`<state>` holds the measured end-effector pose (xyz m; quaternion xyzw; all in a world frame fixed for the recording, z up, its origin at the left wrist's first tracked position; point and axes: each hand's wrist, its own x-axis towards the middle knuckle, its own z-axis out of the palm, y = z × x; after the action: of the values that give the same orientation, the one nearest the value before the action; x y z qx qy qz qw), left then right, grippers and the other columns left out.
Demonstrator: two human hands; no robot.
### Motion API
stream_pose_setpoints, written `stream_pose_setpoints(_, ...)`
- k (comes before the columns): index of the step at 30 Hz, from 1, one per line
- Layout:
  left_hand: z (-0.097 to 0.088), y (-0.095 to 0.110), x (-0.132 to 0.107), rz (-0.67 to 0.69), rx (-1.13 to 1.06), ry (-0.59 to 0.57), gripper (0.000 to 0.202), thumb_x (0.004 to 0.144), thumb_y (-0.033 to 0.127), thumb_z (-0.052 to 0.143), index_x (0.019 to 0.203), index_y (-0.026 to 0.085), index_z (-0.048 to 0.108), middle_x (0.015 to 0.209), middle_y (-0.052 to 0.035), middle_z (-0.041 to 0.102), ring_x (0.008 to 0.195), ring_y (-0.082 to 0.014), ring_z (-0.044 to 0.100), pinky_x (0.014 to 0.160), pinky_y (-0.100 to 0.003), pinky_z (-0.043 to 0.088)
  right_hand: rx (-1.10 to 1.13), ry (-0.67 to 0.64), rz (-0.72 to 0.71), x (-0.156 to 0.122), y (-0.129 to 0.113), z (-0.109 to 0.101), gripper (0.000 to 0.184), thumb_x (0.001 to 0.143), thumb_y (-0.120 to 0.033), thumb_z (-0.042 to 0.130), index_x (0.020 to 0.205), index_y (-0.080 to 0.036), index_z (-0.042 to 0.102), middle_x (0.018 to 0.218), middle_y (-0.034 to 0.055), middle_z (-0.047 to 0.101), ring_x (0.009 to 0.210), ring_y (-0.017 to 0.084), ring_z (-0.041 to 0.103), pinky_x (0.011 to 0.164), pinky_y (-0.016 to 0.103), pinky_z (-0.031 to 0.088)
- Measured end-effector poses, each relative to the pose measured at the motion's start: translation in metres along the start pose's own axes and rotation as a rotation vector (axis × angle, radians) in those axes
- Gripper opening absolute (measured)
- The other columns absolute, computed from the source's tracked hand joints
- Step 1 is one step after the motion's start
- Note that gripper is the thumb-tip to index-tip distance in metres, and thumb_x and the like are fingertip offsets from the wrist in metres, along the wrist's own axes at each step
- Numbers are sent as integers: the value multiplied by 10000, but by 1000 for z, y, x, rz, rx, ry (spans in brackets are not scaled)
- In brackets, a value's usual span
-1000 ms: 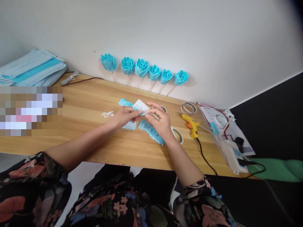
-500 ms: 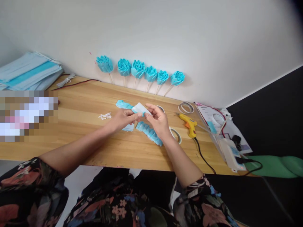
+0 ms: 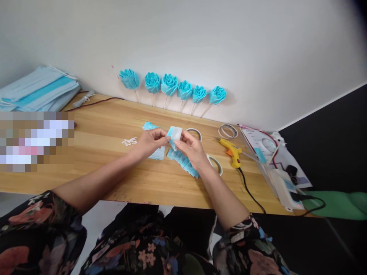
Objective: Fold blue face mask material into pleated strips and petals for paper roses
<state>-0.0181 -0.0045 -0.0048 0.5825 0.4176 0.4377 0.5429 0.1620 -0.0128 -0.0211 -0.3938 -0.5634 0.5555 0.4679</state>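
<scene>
My left hand (image 3: pixel 149 142) and my right hand (image 3: pixel 191 148) pinch a small blue-and-white mask piece (image 3: pixel 174 134) between their fingertips, just above the wooden table (image 3: pixel 109 126). Under my hands lie a row of cut blue mask pieces (image 3: pixel 183 162) and another flat blue piece (image 3: pixel 157 153). A further blue piece (image 3: pixel 149 126) lies just beyond my left hand.
Several blue flowers on sticks (image 3: pixel 169 86) lean on the wall. A yellow glue gun (image 3: pixel 231 152) with a black cord lies right of my hands, with tape rolls (image 3: pixel 215 164) and wire rings (image 3: pixel 228 131) near it. Stacked face masks (image 3: pixel 37 89) sit far left; white ear loops (image 3: pixel 129 141) lie nearby.
The mask piece between my fingers has gone from a long flat strip to a shorter, folded shape, and my hands have moved closer together.
</scene>
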Motion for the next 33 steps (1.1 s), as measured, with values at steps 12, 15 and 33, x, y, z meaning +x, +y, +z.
stream_pose_setpoints(12, -1, -4, -3, -56, 3, -35, 246, 793, 382, 694, 698, 156, 666, 619, 11, 612, 566, -86, 511, 559, -219, 377, -48, 49, -27, 0, 1, 1, 321, 746, -431, 784, 964, -232, 657, 831, -11, 683, 769, 142, 635, 740, 298, 553)
stream_pose_setpoints(15, -1, -1, -3, -71, 6, -37, 246, 811, 360, 669, 674, 156, 652, 588, 13, 608, 544, -86, 505, 554, -218, 384, -32, 39, -7, -1, 1, 0, 354, 742, -462, 788, 984, -227, 680, 874, -1, 701, 783, 143, 644, 758, 310, 560)
stream_pose_setpoints(33, -1, -1, -2, -108, 83, -134, 217, 834, 316, 643, 680, 167, 680, 522, 20, 552, 510, -90, 474, 534, -218, 383, -260, 140, -145, 1, 4, -7, 332, 776, -429, 755, 1052, -260, 684, 855, -22, 672, 725, 122, 592, 654, 258, 504)
